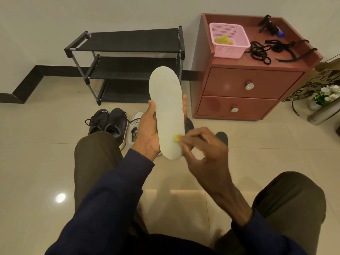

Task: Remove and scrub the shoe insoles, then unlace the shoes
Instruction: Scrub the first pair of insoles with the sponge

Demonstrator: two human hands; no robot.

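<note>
My left hand (150, 133) holds a white insole (166, 107) upright from behind, thumb on its left edge and fingertips showing at its right edge. My right hand (204, 150) pinches a small yellow scrubber (177, 138) against the lower part of the insole. On the floor behind stand a pair of dark laced shoes (110, 122) and a white shoe (135, 126), partly hidden by my left hand. Dark insoles (221, 137) lie on the floor behind my right hand.
A black shoe rack (128, 57) stands against the wall. A red-brown two-drawer cabinet (244, 89) to its right carries a pink basket (229, 40) with something yellow in it and loose black laces (266, 50). My knees flank the tiled floor.
</note>
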